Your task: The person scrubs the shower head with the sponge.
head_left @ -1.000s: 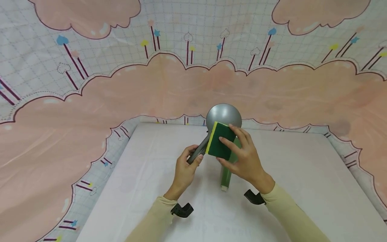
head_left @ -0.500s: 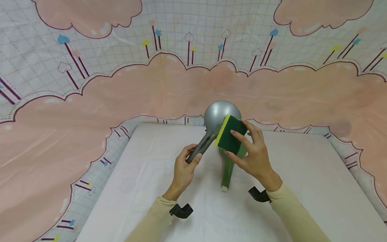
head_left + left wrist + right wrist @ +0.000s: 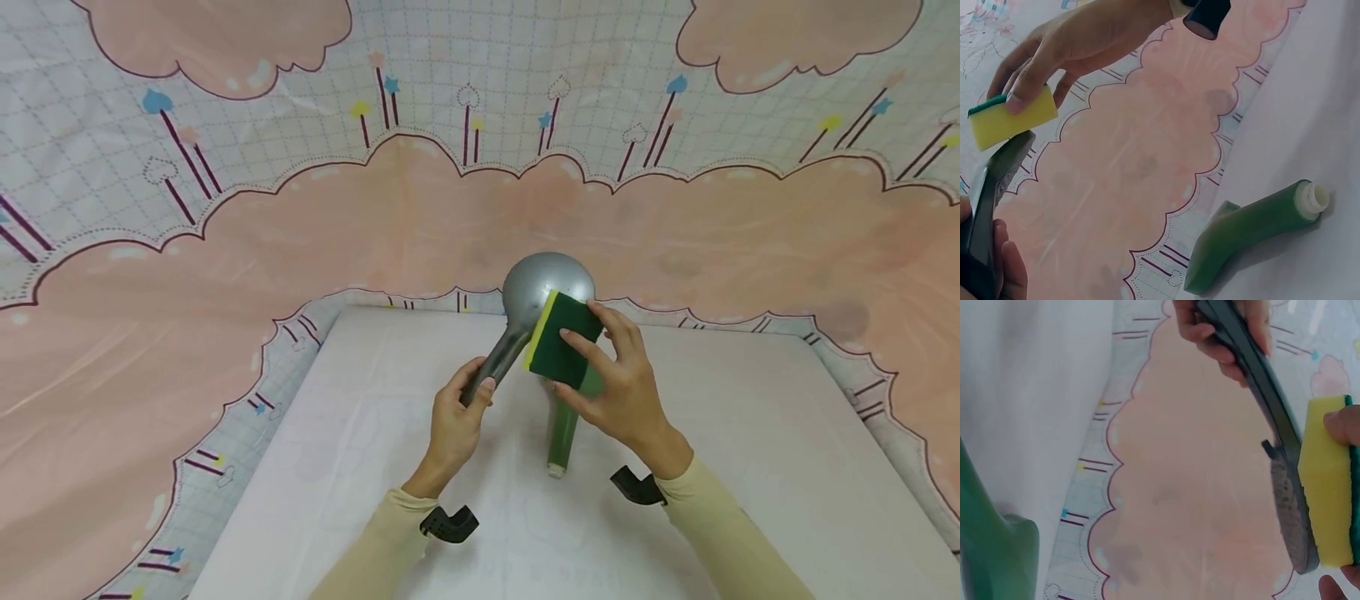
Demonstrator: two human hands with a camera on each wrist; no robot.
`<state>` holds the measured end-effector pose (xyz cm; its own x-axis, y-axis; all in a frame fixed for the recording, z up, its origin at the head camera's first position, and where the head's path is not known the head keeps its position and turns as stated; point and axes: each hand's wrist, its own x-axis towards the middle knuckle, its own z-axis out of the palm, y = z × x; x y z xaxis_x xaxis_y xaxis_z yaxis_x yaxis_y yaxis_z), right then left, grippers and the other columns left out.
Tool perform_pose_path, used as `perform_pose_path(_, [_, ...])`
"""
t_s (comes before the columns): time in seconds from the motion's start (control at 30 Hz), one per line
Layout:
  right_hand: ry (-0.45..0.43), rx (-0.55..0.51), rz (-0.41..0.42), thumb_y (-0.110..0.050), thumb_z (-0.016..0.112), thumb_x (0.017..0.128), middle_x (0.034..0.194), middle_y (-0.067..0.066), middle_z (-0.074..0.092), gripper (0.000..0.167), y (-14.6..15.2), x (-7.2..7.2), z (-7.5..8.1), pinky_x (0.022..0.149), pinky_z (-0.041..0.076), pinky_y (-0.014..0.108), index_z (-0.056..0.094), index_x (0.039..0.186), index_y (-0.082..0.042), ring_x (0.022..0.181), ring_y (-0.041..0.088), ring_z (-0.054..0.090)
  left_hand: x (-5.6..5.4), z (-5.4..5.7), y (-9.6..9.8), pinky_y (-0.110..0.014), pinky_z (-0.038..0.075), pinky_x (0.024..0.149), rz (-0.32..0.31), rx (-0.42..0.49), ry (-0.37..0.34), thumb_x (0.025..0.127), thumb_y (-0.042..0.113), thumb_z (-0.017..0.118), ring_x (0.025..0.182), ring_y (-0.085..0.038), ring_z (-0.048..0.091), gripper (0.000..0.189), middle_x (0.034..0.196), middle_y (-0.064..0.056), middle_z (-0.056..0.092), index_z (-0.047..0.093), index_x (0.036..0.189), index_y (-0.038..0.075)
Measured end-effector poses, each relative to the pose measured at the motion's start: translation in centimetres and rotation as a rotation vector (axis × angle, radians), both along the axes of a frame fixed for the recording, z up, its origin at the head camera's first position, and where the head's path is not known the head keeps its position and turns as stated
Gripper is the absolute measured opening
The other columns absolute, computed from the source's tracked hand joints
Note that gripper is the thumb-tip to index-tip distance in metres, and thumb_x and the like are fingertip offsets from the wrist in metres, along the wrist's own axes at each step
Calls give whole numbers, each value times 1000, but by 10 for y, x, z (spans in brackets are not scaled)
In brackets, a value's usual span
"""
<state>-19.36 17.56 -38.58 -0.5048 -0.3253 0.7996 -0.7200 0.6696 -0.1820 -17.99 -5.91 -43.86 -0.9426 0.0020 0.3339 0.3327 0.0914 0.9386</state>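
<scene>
My left hand (image 3: 456,421) grips the handle of a grey shower head (image 3: 536,282), its rounded back turned up and held tilted above the table. My right hand (image 3: 626,396) pinches a green-and-yellow scouring sponge (image 3: 551,357) by its edges. The sponge's yellow side (image 3: 1329,494) lies along the back of the shower head in the right wrist view, covering part of the neck and head from above. A green angled handle (image 3: 562,437) with a white threaded end (image 3: 1316,199) lies on the table below; the sponge and right hand hide its far end in the head view.
The white table (image 3: 375,400) spreads under both hands. Behind it hangs a peach-and-white patterned cloth (image 3: 300,225). A black wrist mount (image 3: 450,525) shows at the left sleeve, another mount (image 3: 637,486) at the right.
The sponge in my right hand moved up and right along the shower head, then slightly back down and left. The left hand stays nearly still, with the shower head tilting a little.
</scene>
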Motion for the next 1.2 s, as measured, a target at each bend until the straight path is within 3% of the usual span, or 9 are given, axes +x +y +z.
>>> perform_pose_path(0.2, [-1,-82,-21,-61,60,88,145,25,43,61,7,-3,7,89,43,50,65,125,-12,129,42,42,-1,-1,-2,-19,48,67,-15,43,15,101,12,54,72,-10,58,36,94,-28,66,55,133,-5])
perform_pose_path(0.37, [17,-97,-23,-61,60,88,144,27,44,62,10,-4,7,88,42,49,65,124,-11,129,43,42,1,-3,-2,-19,43,63,-46,-6,-5,104,16,49,72,-10,53,36,89,-19,63,53,136,0])
perform_pose_path(0.57, [21,-95,-18,-61,61,88,147,24,43,63,10,-5,6,89,42,49,65,125,-11,129,42,41,3,-3,-1,-22,42,70,-43,-69,-66,93,7,66,81,-12,51,49,102,-18,64,50,139,2])
perform_pose_path(0.67, [24,-93,-15,-61,61,87,147,25,43,62,10,-4,5,89,42,48,66,125,-11,129,42,42,5,5,-1,-22,42,70,-44,-61,-59,87,2,72,81,-12,52,53,106,-22,66,50,135,-2])
perform_pose_path(0.87, [36,-70,-12,-59,61,88,145,26,44,60,8,-2,3,88,43,48,66,124,-12,129,42,42,16,24,0,-21,40,65,-64,-2,-46,89,0,68,70,-7,48,42,99,-25,67,49,127,-5])
perform_pose_path(0.97, [38,-53,-4,-59,60,88,145,25,44,59,6,0,0,89,45,48,66,124,-12,129,42,42,16,23,1,-21,39,64,-65,13,-61,90,2,67,69,-7,47,41,99,-24,67,49,127,-4])
perform_pose_path(1.2, [45,-20,23,-55,61,90,145,27,44,56,2,5,-5,86,48,53,65,125,-12,130,44,41,4,-2,1,-21,36,62,-55,30,-107,91,5,68,66,-9,45,43,99,-19,68,49,130,1])
